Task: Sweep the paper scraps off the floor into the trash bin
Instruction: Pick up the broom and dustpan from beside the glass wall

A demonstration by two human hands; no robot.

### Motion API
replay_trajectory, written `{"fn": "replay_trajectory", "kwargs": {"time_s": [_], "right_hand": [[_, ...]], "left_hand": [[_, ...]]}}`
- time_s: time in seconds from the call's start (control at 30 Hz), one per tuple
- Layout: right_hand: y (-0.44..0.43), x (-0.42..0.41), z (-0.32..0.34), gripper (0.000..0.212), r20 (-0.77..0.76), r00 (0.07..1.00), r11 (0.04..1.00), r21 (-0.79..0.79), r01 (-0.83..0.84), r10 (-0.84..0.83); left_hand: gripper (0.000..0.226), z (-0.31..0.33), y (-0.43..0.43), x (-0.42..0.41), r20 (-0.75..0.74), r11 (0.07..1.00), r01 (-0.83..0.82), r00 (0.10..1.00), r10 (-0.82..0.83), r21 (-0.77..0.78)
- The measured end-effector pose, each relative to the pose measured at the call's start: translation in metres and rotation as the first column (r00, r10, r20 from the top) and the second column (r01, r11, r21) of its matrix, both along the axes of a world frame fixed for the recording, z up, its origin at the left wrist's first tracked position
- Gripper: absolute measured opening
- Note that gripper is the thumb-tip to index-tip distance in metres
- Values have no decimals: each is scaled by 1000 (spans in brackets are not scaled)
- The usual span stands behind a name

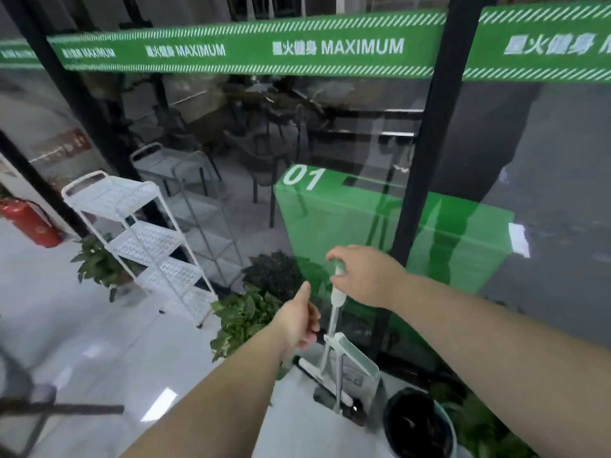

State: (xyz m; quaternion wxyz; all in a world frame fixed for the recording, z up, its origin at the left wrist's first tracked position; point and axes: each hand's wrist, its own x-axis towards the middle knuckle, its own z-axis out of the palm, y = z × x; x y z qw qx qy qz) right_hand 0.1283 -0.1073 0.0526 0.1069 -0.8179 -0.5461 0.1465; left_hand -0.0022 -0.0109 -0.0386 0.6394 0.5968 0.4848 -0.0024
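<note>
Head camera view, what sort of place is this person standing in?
Probably a gym's lobby: a glass wall carries a green banner reading MAXIMUM and a green panel numbered 01; a red fire extinguisher stands by the wall. The right hand grips a broom handle.

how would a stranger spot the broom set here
Find the big green panel marked 01. At its foot, between leafy plants and a black-lined bin, stands the broom set. It alone is a slim white pole, its top gripped by the right hand.
</note>
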Motion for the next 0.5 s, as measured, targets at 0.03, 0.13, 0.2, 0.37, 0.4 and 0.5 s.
{"fn": "replay_trajectory", "kwargs": {"time_s": [0.03, 0.13, 0.2, 0.37, 0.4, 0.5], "right_hand": [[1, -1, -3, 33, 27, 999, 1000, 5, 29, -29], [10, -4, -8, 24, 145, 987, 997, 13, 74, -75], [15, -7, -9, 35, 233, 969, 997, 27, 78, -83], [26, -30, -11, 46, 226, 964, 989, 68, 131, -143], [28, -34, -11, 46, 210, 966, 988, 66, 137, -148], [29, -43, -7, 45, 165, 972, 986, 37, 161, -165]], "left_hand": [[57, -19, -4, -2, -27, 999, -4, 1000, 3, -52], [30, -57, -21, -2, -96, 984, 4, 995, -22, -179], [30, -79, -30, 5, -153, 984, -1, 988, -26, -176], [43, -130, -50, 26, -290, 976, -56, 957, -8, -210], [50, -144, -51, 31, -294, 978, -58, 956, -4, -200], [57, -189, -45, 40, -284, 989, -98, 957, 62, -113]]}}
